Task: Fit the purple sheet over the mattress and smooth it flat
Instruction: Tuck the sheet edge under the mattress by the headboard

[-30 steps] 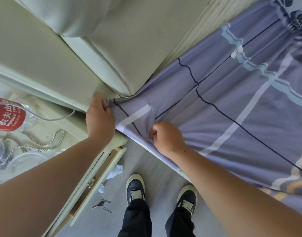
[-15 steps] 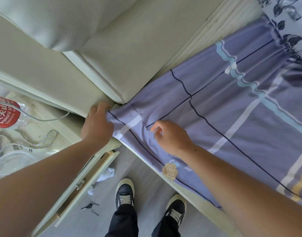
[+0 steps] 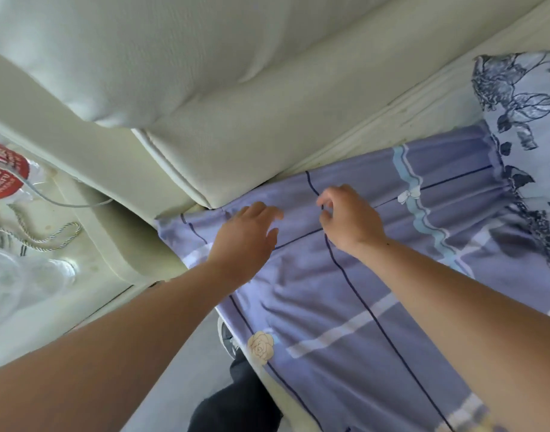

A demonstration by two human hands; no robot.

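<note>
**Head view.** The sheet (image 3: 329, 307) lies over the near head corner of the mattress (image 3: 438, 98). From there it runs down the side edge toward the lower right. That looks to be its long axis, with the dark lines and pale stripes crossing it as a grid. Its head edge slants. At the corner it meets the foot of the headboard (image 3: 205, 88), but further along a bare strip of mattress shows between the two. The hem is gathered where it reaches the pillow (image 3: 523, 98).

The left hand (image 3: 245, 235) is over the sheet close to the corner, with the fingers spread and nearly straight, gripping nothing. The right hand (image 3: 351, 219) is just beside it, toward the pillow. Its fingers are loosely curled, and the thumb and forefinger are apart with no cloth seen between them. Whether either palm presses the cloth I cannot tell.

The cloth looks thin, soft and light. It should slide easily and wrinkle wherever it is pushed, as the shallow folds below the left wrist suggest. I would take hold at the gathered hem along the head edge and draw it toward the headboard, then stroke outward with flat palms.

A nightstand (image 3: 89, 266) stands off the corner, holding a bottle (image 3: 5, 176).
</note>
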